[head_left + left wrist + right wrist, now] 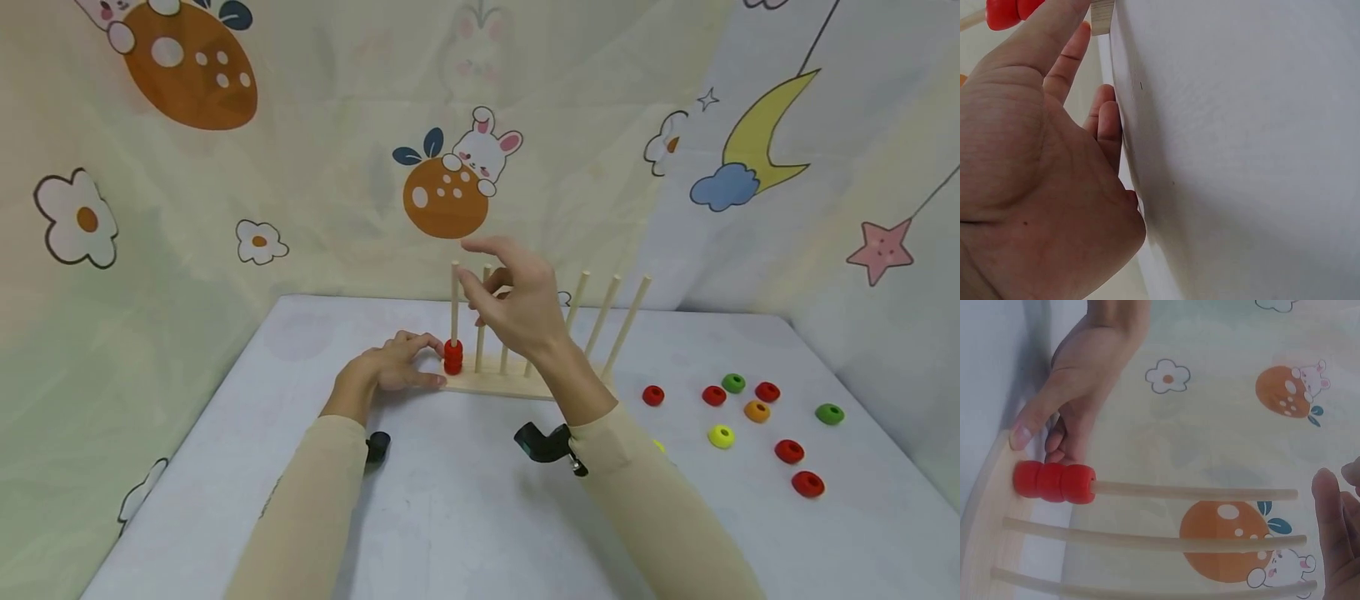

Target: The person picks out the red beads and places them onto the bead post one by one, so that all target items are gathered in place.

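Note:
A wooden peg rack (498, 383) stands on the table, its several upright pegs in a row. Three red beads (1054, 481) are stacked at the bottom of the leftmost peg (454, 304). My left hand (393, 362) holds the rack's left end, the thumb at the front corner and the fingers round the back, close beside the beads. Above, at the top of that same peg, my right hand (517, 296) has its thumb and index finger spread apart with nothing between them. The right hand and forearm hide some of the middle pegs in the head view.
Loose beads lie scattered on the right of the white table (450, 517): several red ones (807, 484), green ones (830, 414), an orange one (757, 411) and yellow ones (722, 436). A printed cloth (337, 167) hangs behind the table.

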A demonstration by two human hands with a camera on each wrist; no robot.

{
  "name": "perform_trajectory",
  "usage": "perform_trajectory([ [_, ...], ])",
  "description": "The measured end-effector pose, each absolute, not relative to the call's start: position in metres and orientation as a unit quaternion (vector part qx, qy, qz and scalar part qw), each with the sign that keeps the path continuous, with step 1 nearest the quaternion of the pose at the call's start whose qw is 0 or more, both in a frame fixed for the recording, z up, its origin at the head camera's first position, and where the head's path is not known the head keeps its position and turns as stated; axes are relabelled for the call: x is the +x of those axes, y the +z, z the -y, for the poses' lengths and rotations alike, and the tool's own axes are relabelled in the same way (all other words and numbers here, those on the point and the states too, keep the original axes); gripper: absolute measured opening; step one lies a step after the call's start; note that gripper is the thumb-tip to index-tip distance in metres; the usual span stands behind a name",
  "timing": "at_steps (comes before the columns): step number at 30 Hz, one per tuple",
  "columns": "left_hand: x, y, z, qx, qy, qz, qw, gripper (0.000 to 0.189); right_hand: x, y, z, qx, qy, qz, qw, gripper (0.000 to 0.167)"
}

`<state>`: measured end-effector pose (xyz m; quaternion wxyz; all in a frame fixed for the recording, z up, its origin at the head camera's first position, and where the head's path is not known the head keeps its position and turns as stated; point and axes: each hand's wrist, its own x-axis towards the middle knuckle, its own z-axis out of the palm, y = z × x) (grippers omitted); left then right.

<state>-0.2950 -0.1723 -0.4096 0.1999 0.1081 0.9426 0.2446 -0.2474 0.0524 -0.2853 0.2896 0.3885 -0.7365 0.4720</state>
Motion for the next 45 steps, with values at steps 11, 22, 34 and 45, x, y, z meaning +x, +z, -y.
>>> perform_trajectory([
  [11, -0.293, -0.408, 0.172, 0.117, 0.252, -0.940, 0.200, 0.054, -0.236, -0.290, -0.073, 0.396, 0.507, 0.724, 0.248, 0.024],
  [22, -0.294, -0.412, 0.171, 0.115, 0.252, -0.939, 0.203, 0.052, -0.233, -0.300, -0.092, 0.401, 0.502, 0.724, 0.249, 0.023],
  [34, -0.292, -0.408, 0.170, 0.125, 0.255, -0.939, 0.195, 0.053, -0.228, -0.308, -0.115, 0.403, 0.464, 0.740, 0.276, 0.023],
  [45, -0.292, -0.409, 0.171, 0.130, 0.260, -0.937, 0.195, 0.053, -0.223, -0.319, -0.148, 0.401, 0.453, 0.748, 0.272, 0.025],
])
